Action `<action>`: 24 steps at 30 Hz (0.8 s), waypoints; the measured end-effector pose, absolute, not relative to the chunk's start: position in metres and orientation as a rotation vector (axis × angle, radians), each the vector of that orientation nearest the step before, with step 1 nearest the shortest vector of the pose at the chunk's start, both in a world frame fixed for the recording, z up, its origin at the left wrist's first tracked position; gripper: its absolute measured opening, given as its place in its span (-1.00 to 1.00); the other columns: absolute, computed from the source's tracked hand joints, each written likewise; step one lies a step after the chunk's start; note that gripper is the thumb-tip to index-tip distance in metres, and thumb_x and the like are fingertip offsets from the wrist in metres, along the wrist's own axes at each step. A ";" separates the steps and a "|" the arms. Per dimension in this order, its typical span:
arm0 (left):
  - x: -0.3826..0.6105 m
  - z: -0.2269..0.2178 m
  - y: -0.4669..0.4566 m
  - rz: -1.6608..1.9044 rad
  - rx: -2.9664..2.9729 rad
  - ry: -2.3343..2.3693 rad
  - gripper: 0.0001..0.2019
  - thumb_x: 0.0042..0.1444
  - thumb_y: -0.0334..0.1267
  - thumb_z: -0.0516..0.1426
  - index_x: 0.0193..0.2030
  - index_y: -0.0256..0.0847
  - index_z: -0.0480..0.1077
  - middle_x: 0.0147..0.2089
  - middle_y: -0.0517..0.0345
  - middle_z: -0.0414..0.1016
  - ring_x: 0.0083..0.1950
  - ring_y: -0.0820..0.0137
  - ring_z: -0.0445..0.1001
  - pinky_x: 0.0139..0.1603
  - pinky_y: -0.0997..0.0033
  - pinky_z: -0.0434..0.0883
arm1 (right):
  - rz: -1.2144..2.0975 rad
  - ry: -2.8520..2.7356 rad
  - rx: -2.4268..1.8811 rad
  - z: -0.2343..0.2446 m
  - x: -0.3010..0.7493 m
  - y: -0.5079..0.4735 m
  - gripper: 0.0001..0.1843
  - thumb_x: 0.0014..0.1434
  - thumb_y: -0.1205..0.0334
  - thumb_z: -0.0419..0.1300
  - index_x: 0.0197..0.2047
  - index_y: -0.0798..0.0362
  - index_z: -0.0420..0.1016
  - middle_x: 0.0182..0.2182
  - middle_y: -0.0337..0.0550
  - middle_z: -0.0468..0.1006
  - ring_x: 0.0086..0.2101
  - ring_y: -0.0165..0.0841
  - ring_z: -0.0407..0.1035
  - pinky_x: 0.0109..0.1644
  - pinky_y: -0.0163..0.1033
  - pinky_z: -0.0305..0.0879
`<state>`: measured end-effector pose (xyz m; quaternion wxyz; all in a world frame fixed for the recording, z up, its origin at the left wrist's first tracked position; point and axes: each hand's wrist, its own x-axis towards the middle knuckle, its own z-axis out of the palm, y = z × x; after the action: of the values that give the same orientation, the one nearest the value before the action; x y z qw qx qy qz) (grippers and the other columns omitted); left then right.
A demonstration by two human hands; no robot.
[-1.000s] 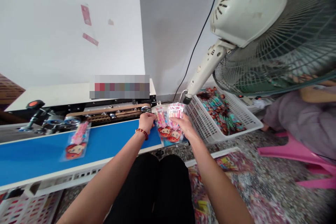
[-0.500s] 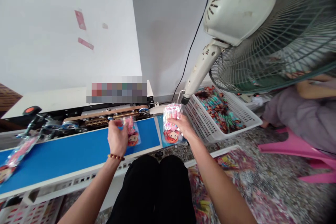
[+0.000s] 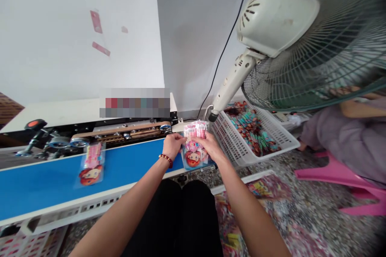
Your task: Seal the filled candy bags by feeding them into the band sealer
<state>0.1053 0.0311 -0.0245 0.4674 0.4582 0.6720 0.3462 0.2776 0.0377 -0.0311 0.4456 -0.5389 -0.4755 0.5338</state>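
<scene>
My right hand (image 3: pixel 210 144) is closed on a small stack of clear plastic packets (image 3: pixel 195 130) at the right end of the conveyor. Each shows pink-and-white contents and a cartoon face with red hair. From the left, my left hand (image 3: pixel 173 144), with a beaded bracelet on its wrist, pinches the edge of the front packet. A single packet (image 3: pixel 91 170) of the same kind lies apart on the blue conveyor belt (image 3: pixel 129 164), its upper end by the sealing machine's rollers (image 3: pixel 79 143).
A standing fan (image 3: pixel 271 20) rises at the right. Behind its pole stands a white basket (image 3: pixel 241 152) of colourful packets. More packets (image 3: pixel 235 241) lie in a low container by my legs. A person in grey (image 3: pixel 343 136) is near a pink stool (image 3: pixel 328 168).
My left hand has moved right, from a packet on the belt to the stack. That packet has travelled left along the belt; the earlier one at far left is out of view.
</scene>
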 end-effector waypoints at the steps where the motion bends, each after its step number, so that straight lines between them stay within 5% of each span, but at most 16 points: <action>1: 0.102 -0.025 0.030 0.851 1.106 1.656 -0.84 0.14 -0.24 0.25 -0.43 -0.25 0.49 -0.51 0.24 0.49 -0.68 0.57 0.22 -0.60 0.51 0.17 | 1.316 -1.178 -1.340 -0.033 0.278 0.037 -0.51 -0.17 -0.02 0.46 -0.18 0.05 0.59 -0.30 -0.18 0.67 -0.34 -0.28 0.48 -0.20 -0.22 0.39; 16: 0.029 -0.008 0.030 0.629 1.199 2.024 -0.78 0.13 -0.20 0.20 -0.48 -0.24 0.53 -0.55 0.08 0.48 -0.50 0.34 0.42 -0.44 0.41 0.29 | 1.261 -1.174 -1.390 -0.044 0.280 0.041 -0.56 -0.16 0.00 0.40 -0.22 0.04 0.57 -0.37 -0.20 0.64 -0.35 -0.26 0.46 -0.24 -0.21 0.37; 19: 0.012 -0.001 0.007 0.656 1.343 2.231 -0.81 0.16 -0.16 0.22 -0.23 -0.24 0.55 -0.27 -0.04 0.60 -0.24 0.19 0.57 -0.27 0.36 0.38 | 1.302 -1.137 -1.364 -0.042 0.278 0.041 -0.55 -0.19 0.00 0.42 -0.24 0.05 0.55 -0.39 -0.19 0.63 -0.36 -0.26 0.46 -0.25 -0.21 0.37; 21: 0.016 0.000 -0.012 0.805 1.396 2.396 -0.66 0.18 -0.10 0.22 0.02 -0.24 0.48 0.02 -0.14 0.56 -0.09 0.13 0.58 -0.18 0.30 0.43 | 1.321 -1.119 -1.358 -0.038 0.276 0.040 -0.54 -0.21 0.00 0.44 -0.24 0.06 0.56 -0.38 -0.19 0.64 -0.38 -0.27 0.46 -0.26 -0.21 0.37; 24: 0.046 -0.001 -0.024 0.863 1.550 2.257 -0.74 0.27 -0.11 0.17 0.00 -0.19 0.48 0.09 -0.11 0.53 -0.05 0.15 0.57 -0.09 0.28 0.45 | 1.325 -1.123 -1.356 -0.035 0.277 0.038 -0.53 -0.19 -0.01 0.44 -0.23 0.06 0.58 -0.35 -0.17 0.65 -0.37 -0.27 0.47 -0.25 -0.21 0.37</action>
<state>0.0457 -0.0240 -0.0010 0.1347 0.5351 0.7791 0.2977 0.2768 0.0382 -0.0347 0.4520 -0.5490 -0.4546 0.5363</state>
